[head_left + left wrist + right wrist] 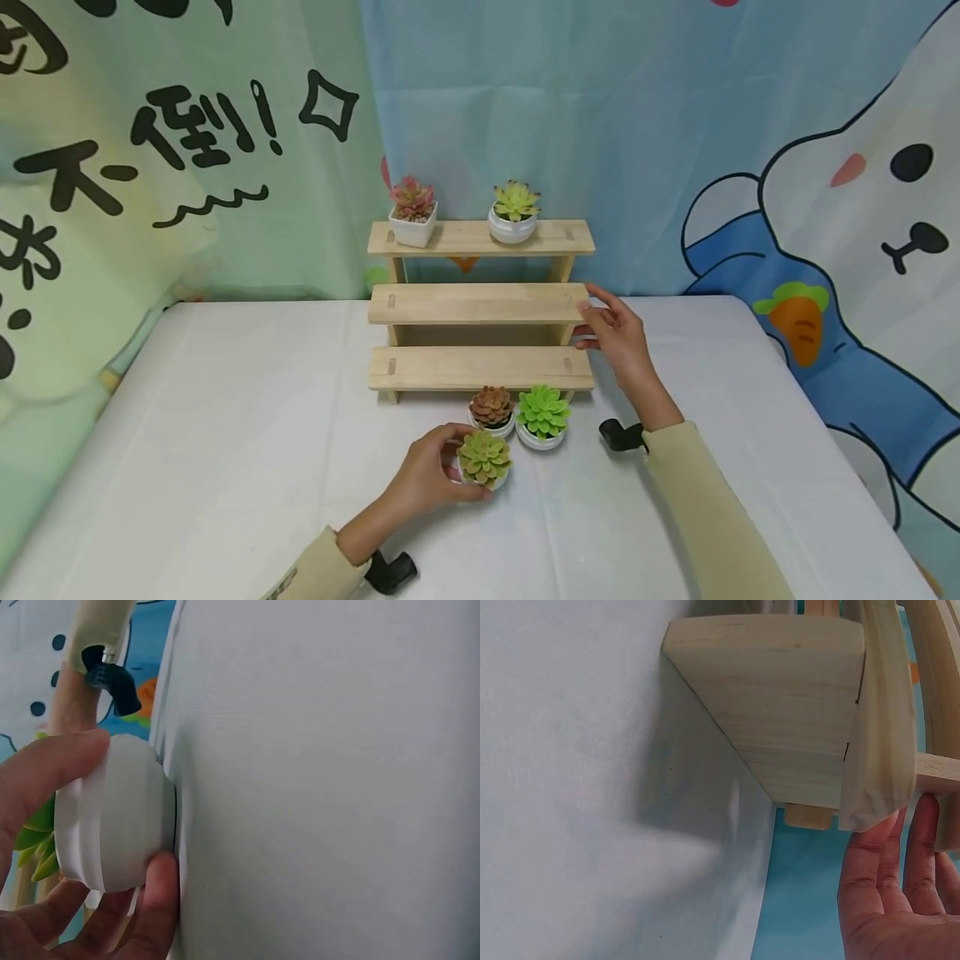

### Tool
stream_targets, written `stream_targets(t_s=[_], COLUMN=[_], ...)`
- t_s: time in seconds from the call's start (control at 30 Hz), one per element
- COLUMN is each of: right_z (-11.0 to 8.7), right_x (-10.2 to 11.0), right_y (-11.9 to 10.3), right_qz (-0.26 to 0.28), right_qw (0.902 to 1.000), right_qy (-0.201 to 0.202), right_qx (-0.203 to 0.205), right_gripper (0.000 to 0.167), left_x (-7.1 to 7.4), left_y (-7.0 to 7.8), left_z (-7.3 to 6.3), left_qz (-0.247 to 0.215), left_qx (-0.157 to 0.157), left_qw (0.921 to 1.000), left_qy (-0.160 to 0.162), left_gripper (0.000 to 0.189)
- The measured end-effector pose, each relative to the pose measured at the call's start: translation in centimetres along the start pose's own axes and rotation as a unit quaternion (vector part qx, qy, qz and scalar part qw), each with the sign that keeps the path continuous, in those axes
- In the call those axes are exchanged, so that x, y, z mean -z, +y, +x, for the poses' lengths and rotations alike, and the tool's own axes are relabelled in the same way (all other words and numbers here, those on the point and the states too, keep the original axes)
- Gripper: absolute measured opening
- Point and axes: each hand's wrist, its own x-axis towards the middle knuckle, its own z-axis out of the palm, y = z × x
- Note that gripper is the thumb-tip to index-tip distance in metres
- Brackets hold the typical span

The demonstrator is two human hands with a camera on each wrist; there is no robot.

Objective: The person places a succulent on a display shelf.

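My left hand (427, 471) grips a white pot (120, 814) with a yellow-green succulent (483, 458), thumb on one side and fingers round the other. The pot's base is right at the white tabletop. Just behind it stand a brown succulent (492, 407) and a bright green succulent (543, 411), each in a round white pot. My right hand (617, 333) is at the right end of a three-tier wooden stand (480, 304). Its fairly straight fingers (922, 847) touch the stand by the middle shelf's end.
On the top shelf stand a pink-red succulent (412, 200) in a square white pot and a yellow-green succulent (516, 202) in a round one. A printed cloth backdrop (600, 125) hangs behind the white-covered table (225, 433). Black wrist-worn pieces (621, 435) sit at both sleeves.
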Motion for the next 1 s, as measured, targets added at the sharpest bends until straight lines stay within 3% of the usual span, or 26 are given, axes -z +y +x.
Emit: stream_targets(t_s=[0.63,0.83,1.0], right_z=[0.1,0.1,0.0], right_x=[-0.1,0.0,-0.1], right_y=[0.1,0.1,-0.1], right_qz=[-0.001,0.006,0.009], right_qw=[1.0,1.0,0.9999], right_qy=[0.002,0.005,0.005], right_qx=[-0.001,0.003,0.005], right_gripper=[0.06,0.06,0.06], left_x=[0.7,1.7,3.0], left_y=[0.9,1.6,2.1], left_z=[-1.5,-1.6,-1.2], left_qz=[-0.006,-0.014,-0.022], left_qx=[0.011,-0.003,0.007], left_qw=[0.9989,0.998,0.997], left_qy=[0.045,0.062,0.074], left_gripper=[0.063,0.064,0.064])
